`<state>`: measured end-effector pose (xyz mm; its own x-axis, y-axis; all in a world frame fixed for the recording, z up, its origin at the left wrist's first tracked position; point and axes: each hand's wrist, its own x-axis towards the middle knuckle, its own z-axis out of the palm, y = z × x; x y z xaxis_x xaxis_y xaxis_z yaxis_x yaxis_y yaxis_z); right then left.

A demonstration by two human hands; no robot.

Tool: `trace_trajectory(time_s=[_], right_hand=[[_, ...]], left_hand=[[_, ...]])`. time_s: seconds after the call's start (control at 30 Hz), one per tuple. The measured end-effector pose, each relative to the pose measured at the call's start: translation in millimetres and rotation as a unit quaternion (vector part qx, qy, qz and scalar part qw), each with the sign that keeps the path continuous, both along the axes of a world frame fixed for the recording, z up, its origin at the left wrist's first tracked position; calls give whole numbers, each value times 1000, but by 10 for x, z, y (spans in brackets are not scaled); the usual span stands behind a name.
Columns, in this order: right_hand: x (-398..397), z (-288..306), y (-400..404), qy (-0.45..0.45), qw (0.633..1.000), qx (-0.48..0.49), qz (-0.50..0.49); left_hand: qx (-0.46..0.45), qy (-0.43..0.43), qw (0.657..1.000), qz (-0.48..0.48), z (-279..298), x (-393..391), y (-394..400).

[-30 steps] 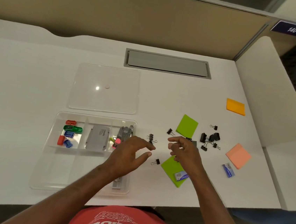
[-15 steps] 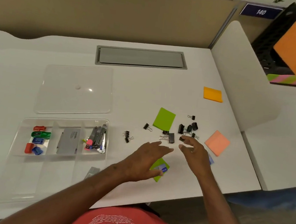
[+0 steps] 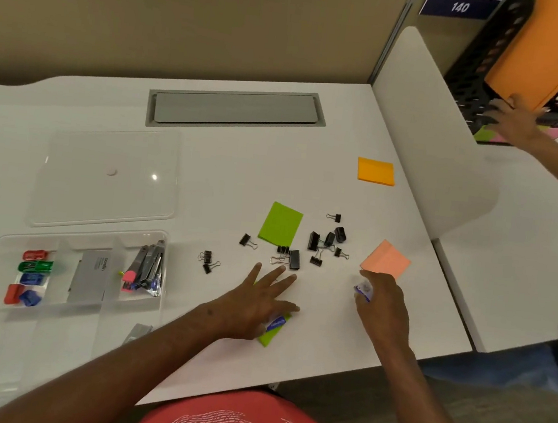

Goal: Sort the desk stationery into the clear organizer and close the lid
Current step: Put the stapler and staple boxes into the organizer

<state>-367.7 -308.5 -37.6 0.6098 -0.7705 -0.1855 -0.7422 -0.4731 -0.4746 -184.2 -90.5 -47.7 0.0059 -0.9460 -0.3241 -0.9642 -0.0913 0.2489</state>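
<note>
1. While the left hand [image 3: 261,299] lies flat with fingers spread over the nearer green sticky pad [image 3: 271,334] and a small blue packet [image 3: 276,323] on it, the right hand [image 3: 383,303] curls round a small blue-and-white packet [image 3: 363,290], just on the near side of the salmon sticky pad [image 3: 386,259].
2. The clear organizer [image 3: 67,278] sits on the worktop [image 3: 240,169] well left of the salmon pad, holding coloured sharpeners, a grey box and markers; its lid [image 3: 109,178] lies loose just beyond it.
3. The black binder clips [image 3: 322,241] lie scattered between the farther green pad [image 3: 281,224] and the salmon pad.
4. The packets look light and smooth, likely slippery; I would pinch each across its short edges.
5. The clips are stiff and small; several can probably be scooped by their wire handles.
6. The sticky pads are soft stacks, best lifted by their glued edge so that sheets do not fan.
</note>
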Motion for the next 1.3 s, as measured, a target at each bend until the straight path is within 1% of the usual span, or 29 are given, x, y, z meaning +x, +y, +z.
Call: trace_trajectory(time_s=[0.07, 0.2, 0.27, 0.4, 0.5, 0.6, 0.8, 0.9, 1.03, 1.17, 1.3], right_hand=[[-7, -29, -30, 21, 1000, -11, 4], [-1, -70, -63, 55, 997, -41, 22], [18, -79, -78, 56, 997, -47, 27], [76, -67, -125, 22, 999, -18, 25], [168, -12, -143, -15, 1000, 10, 22], [305, 81, -128, -46, 998, 13, 31], [602, 282, -53, -106, 992, 40, 48], [755, 321, 3, -119, 989, 44, 72], [953, 351, 106, -133, 983, 68, 109], [1145, 378, 234, -132, 976, 70, 159], [1348, 436, 426, -137, 965, 103, 198]], left_hand=[[-6, 9, 1000, 4, -5, -1, -26], [-27, -9, 999, 28, 5, -12, -55], [-35, -17, 999, 35, 15, 1, -67], [-22, -28, 999, 23, 40, 54, -66], [-33, -31, 999, 22, 38, 63, -54], [-41, -29, 998, 36, 30, 53, -51], [-108, 9, 988, 109, 64, 28, 13], [-133, 28, 979, 155, 92, 30, 73], [-150, 31, 967, 202, 150, 39, 232], [-184, 24, 947, 261, 255, 63, 484], [-215, 17, 919, 329, 331, 96, 855]])
